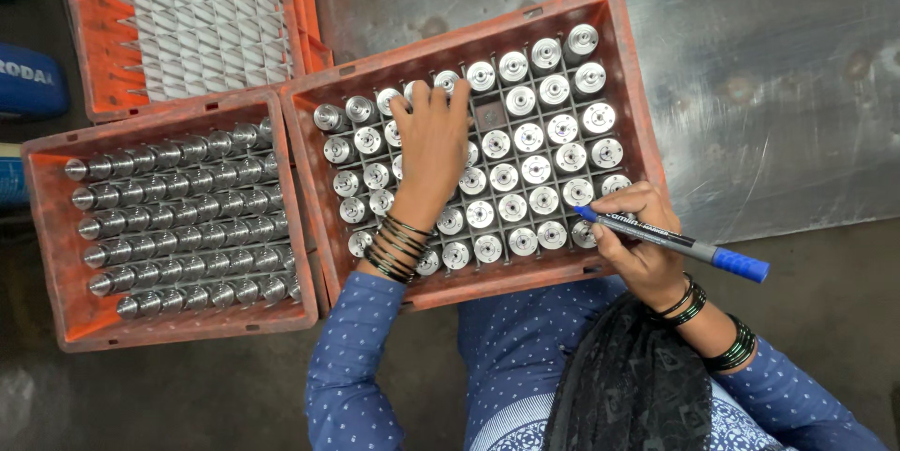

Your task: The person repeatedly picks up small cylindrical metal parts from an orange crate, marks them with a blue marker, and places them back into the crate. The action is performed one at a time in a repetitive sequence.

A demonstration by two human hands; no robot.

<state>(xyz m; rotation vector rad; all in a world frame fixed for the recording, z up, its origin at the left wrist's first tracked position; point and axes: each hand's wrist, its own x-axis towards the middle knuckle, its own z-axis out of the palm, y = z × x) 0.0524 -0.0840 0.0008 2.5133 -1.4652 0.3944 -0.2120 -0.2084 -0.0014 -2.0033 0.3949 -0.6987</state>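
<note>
**Hand and Part Positions at the Sorting Crates**

Scuffed grey sheet metal (750, 67) forms the work surface, and three orange plastic crates sit on it. You are working at the centre crate (630, 85), which is divided by a grid into single cells. Each cell holds one metal cylinder (535, 170) standing upright, so you see its round, bright silver end face with a small centre hole. One cell near the top of the grid (489, 116) shows no part.

Your left hand (431, 146) lies flat, palm down, over the upper left area of the grid. Its fingers are extended and rest on the cylinder tops; it grasps nothing. Dark bangles circle that wrist.

Your right hand (642, 240) is closed around a marker pen (670, 243) with a grey barrel and a blue end cap. The blue tip points at the cylinders in the lower right corner of the centre crate; contact with a part cannot be confirmed.

To your left, a second crate (47, 254) holds similar cylinders lying on their sides in rows. Behind it, a third crate (89, 29) contains a white divider grid with a couple of parts in one corner.
</note>
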